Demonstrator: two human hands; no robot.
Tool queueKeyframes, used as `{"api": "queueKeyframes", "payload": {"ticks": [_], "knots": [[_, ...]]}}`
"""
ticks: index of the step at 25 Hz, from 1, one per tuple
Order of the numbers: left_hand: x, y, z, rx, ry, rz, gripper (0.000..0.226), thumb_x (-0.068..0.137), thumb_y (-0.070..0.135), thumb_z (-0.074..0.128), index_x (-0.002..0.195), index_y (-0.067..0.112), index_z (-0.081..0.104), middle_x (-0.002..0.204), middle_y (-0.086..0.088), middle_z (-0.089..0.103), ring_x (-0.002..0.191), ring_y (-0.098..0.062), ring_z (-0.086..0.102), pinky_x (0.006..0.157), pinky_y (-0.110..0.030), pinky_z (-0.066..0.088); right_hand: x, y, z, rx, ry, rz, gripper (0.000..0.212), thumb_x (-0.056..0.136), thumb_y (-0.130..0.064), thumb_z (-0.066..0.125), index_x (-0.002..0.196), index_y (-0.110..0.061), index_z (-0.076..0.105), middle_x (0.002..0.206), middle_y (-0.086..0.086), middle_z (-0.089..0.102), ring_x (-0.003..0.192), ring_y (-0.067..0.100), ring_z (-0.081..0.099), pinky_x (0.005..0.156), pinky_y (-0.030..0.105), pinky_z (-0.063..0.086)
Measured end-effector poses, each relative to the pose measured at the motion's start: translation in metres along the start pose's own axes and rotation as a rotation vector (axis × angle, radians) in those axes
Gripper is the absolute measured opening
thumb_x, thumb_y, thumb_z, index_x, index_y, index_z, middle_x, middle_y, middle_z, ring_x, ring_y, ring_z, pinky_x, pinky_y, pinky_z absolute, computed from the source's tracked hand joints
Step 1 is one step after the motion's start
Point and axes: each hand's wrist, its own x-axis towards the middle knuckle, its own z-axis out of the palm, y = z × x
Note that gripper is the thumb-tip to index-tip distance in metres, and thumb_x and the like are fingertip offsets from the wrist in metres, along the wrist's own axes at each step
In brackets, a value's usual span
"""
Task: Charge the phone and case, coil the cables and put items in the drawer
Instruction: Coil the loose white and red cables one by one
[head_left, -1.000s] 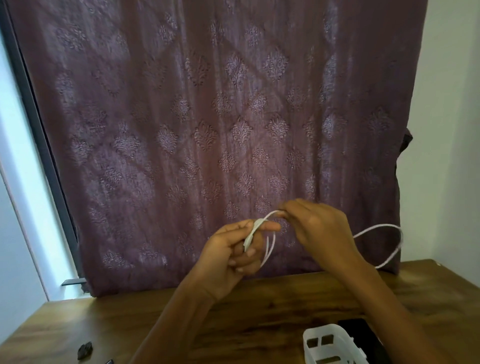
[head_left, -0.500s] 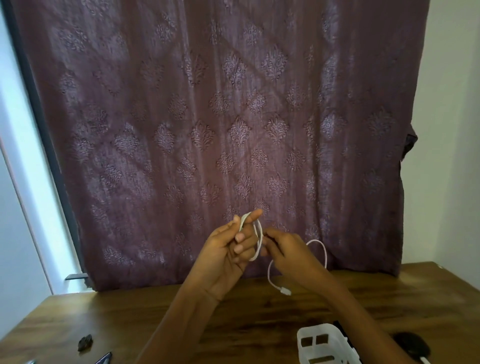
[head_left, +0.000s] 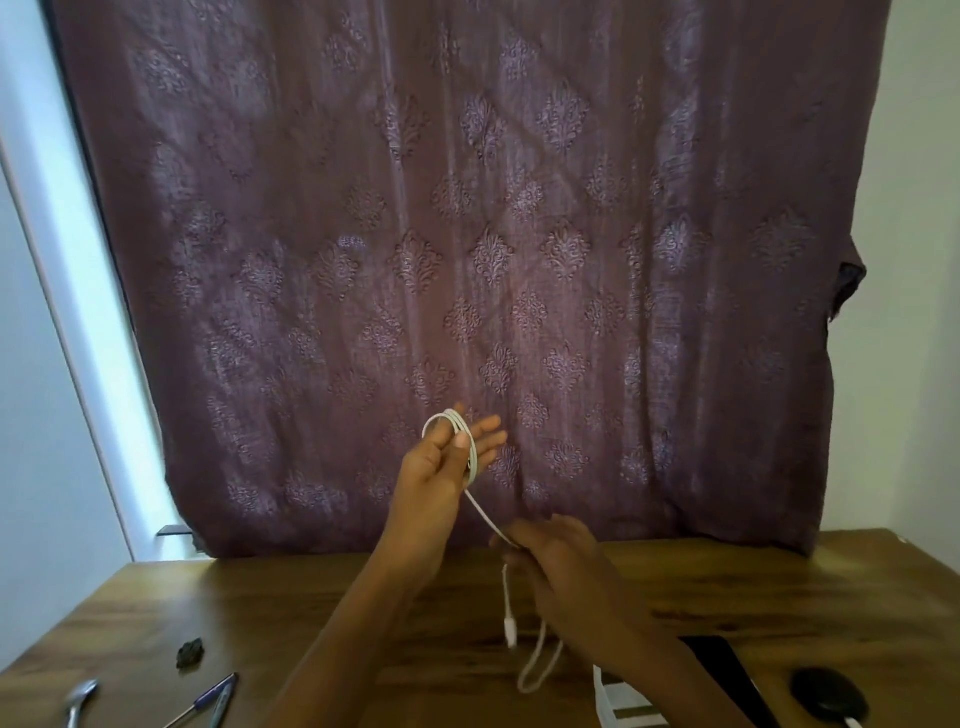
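Head view, thin white cable (head_left: 480, 512) looped round left hand (head_left: 441, 467), right hand (head_left: 558, 558) pinching slack

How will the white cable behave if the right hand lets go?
Likely floppy: the cable sags from the right hand, plug dangling. Probably light: loose fingers of the left hand carry the loops, which may spring open.

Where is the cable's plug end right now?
In the head view, the plug dangles just below the right hand, above the table at centre; the cable's other end is looped around the left hand's fingers.
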Motion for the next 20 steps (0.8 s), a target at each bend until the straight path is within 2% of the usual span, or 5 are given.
{"api": "queueKeyframes", "payload": {"ticks": [7, 10, 13, 16, 20], "knots": [[-0.013, -0.012, 0.001, 0.489, -0.098, 0.082, 0.028, 0.097, 0.008, 0.04, 0.088, 0.033, 0.049, 0.107, 0.006, 0.065, 0.092, 0.007, 0.063, 0.086, -0.014, 0.047, -0.005, 0.009, -0.033, -0.427, 0.352, -0.305, 0.025, 0.078, -0.019, 0.043, 0.076, -0.026, 0.066, 0.066, -0.012, 0.062, 0.066, 0.011, 0.056, 0.081, 0.026, 0.031], [-0.019, -0.004, 0.006, 0.324, -0.254, -0.045, 0.028, 0.097, 0.008, 0.037, 0.092, 0.022, 0.062, 0.082, 0.004, 0.072, 0.088, -0.009, 0.066, 0.087, -0.023, 0.049, -0.003, 0.007, -0.06, -0.509, 0.477, -0.488, 0.021, 0.08, -0.014, 0.046, 0.084, -0.024, 0.065, 0.071, -0.008, 0.064, 0.077, 0.01, 0.046, 0.089, 0.031, 0.032], [-0.023, 0.013, 0.012, 0.171, -0.41, -0.193, 0.029, 0.096, 0.01, 0.035, 0.095, 0.008, 0.064, 0.051, 0.003, 0.056, 0.048, -0.01, 0.052, 0.058, -0.02, 0.045, 0.001, 0.005, -0.082, -0.509, 0.568, -0.562, 0.024, 0.082, -0.008, 0.049, 0.084, -0.019, 0.071, 0.078, -0.004, 0.067, 0.082, 0.011, 0.049, 0.094, 0.037, 0.034], [-0.023, 0.025, 0.019, -0.078, -0.5, -0.277, 0.028, 0.088, 0.011, 0.04, 0.087, 0.004, 0.068, 0.046, 0.003, 0.038, 0.038, -0.006, 0.032, 0.045, -0.019, 0.036, 0.012, 0.004, -0.096, -0.517, 0.597, -0.578, 0.02, 0.081, -0.004, 0.056, 0.086, -0.016, 0.071, 0.079, -0.003, 0.068, 0.082, 0.013, 0.05, 0.092, 0.034, 0.034], [-0.019, 0.027, 0.018, -0.523, -0.582, -0.336, 0.022, 0.079, 0.016, 0.05, 0.081, 0.005, 0.069, 0.044, 0.008, 0.04, 0.033, 0.0, 0.03, 0.04, -0.016, 0.035, 0.027, 0.008, -0.1, -0.528, 0.589, -0.547, 0.017, 0.083, -0.006, 0.056, 0.09, -0.015, 0.069, 0.08, -0.003, 0.067, 0.083, 0.013, 0.049, 0.09, 0.032, 0.034]]}}
